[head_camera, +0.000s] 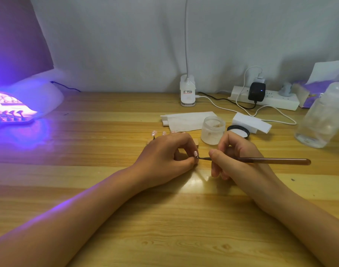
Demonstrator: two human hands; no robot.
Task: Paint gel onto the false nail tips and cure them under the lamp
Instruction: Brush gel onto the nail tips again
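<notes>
My left hand (165,157) rests on the wooden table and pinches a small pink false nail tip (195,153) between thumb and forefinger. My right hand (236,157) grips a brown-handled brush (276,161), whose dark tip touches the nail tip. Behind my left hand, a holder (196,142) with more pink nail tips (154,133) peeks out, mostly hidden. An open frosted gel jar (213,130) stands just beyond my hands, its black lid (238,130) beside it. The curing lamp (20,105) glows purple at the far left, with nail tips on stands inside it.
White tissue (186,121) and a white block (251,123) lie behind the jar. A clip lamp base (187,91), a power strip (265,98) with cables, a clear bottle (322,116) and a purple tissue pack (311,93) line the back and right.
</notes>
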